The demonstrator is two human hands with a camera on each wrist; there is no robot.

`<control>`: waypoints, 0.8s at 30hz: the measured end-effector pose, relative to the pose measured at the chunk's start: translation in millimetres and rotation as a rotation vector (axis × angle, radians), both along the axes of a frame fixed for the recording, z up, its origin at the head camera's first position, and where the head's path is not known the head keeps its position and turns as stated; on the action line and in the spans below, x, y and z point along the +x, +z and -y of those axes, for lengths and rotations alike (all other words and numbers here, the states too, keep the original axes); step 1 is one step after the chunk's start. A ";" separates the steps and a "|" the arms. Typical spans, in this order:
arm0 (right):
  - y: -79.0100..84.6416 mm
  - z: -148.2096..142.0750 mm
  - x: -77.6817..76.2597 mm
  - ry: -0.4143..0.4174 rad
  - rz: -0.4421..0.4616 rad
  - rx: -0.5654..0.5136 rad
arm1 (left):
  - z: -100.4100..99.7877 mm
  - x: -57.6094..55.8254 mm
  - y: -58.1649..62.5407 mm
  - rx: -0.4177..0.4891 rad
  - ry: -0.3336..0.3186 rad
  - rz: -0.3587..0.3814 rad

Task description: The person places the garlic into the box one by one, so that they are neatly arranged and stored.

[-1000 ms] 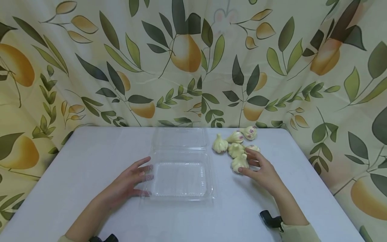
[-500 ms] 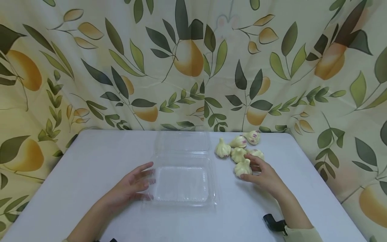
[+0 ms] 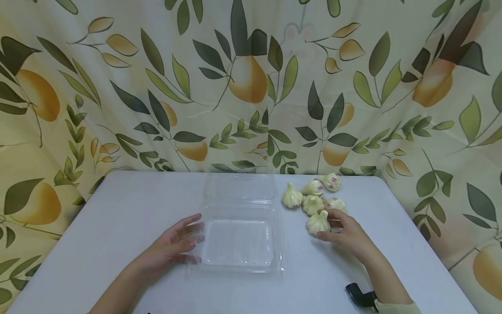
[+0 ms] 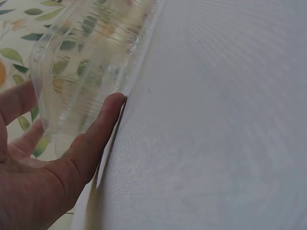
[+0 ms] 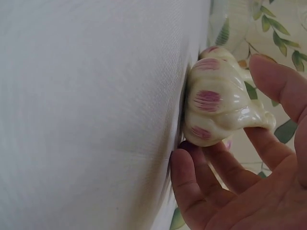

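Observation:
A clear plastic clamshell container (image 3: 239, 266) lies in the middle of the table, its lid (image 3: 239, 187) folded back toward the curtain. Beside its left wall is my left hand (image 3: 168, 248), fingers loosely extended; in the left wrist view one fingertip meets the container's lower edge at the tabletop. To the right, my right hand (image 3: 349, 235) is around the nearest garlic bulb (image 3: 318, 223), its fingers loosely bent. In the right wrist view, fingers lie against the purple-streaked bulb (image 5: 216, 103), while the thumb stands slightly off it.
Several more garlic bulbs cluster behind, including one at the left (image 3: 292, 196) and one at the far right (image 3: 332, 182). The white table (image 3: 117, 205) ends at a leaf-and-fruit patterned curtain (image 3: 235, 122). A black wrist device (image 3: 361, 296) sits by the right sleeve.
The whole scene has shifted slightly down and right as the head view tilts. The right hand's fingers have drawn slightly closer around the nearest bulb; the container and bulbs keep their places.

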State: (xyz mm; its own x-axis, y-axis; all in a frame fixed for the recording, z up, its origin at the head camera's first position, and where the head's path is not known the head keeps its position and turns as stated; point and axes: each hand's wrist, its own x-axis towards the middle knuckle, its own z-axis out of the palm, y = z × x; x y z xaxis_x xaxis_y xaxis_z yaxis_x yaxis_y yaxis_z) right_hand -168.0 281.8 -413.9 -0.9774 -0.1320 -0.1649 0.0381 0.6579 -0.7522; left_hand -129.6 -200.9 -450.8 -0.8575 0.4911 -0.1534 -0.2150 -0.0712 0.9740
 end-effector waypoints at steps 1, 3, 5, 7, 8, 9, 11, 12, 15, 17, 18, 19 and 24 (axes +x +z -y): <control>-0.3 -0.1 0.2 -0.003 0.004 0.000 | -0.1 0.6 0.1 0.001 0.001 0.003; -1.1 -0.7 0.8 -0.004 0.006 0.005 | -0.3 1.5 0.2 0.004 0.000 0.007; -2.0 -1.1 1.1 -0.006 0.005 0.000 | -0.4 2.2 0.0 0.008 -0.003 0.010; -2.5 -1.7 1.0 -0.007 0.004 -0.006 | -0.6 2.3 -0.4 0.010 -0.006 0.008; -2.5 -1.9 1.1 -0.007 0.002 -0.005 | -0.7 2.2 -0.7 0.012 -0.006 0.008; -2.4 -2.1 1.0 -0.007 0.002 -0.010 | -0.8 2.0 -1.0 0.013 -0.007 0.007; -1.9 -2.6 0.9 -0.006 0.000 -0.010 | -1.1 1.4 -1.4 0.015 -0.008 0.007; -1.5 -2.8 0.8 -0.005 -0.002 -0.011 | -1.3 1.0 -1.6 0.015 -0.008 0.006; -0.7 -3.6 0.0 -0.001 0.003 -0.020 | -1.7 0.0 -2.1 0.014 -0.009 0.009; -0.6 -3.6 -0.9 0.002 0.006 -0.023 | -1.5 -0.5 -2.1 0.009 -0.006 0.011; -0.6 -3.4 -1.4 0.002 0.010 -0.028 | -1.3 -0.7 -2.0 0.007 -0.005 0.011; -0.8 -3.2 -1.8 0.003 0.013 -0.030 | -1.1 -0.9 -1.8 0.006 -0.004 0.012; -1.8 -2.6 -4.5 0.011 0.003 -0.019 | -0.1 -1.2 0.4 0.002 -0.001 0.017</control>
State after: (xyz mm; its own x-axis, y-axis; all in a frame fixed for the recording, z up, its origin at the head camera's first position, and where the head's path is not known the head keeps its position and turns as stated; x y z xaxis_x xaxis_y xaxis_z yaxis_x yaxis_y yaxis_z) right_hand -172.5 284.4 -415.7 -0.9754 -0.1459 -0.1654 0.0334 0.6435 -0.7647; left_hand -130.8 -200.8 -450.5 -0.8541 0.4926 -0.1666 -0.2314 -0.0732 0.9701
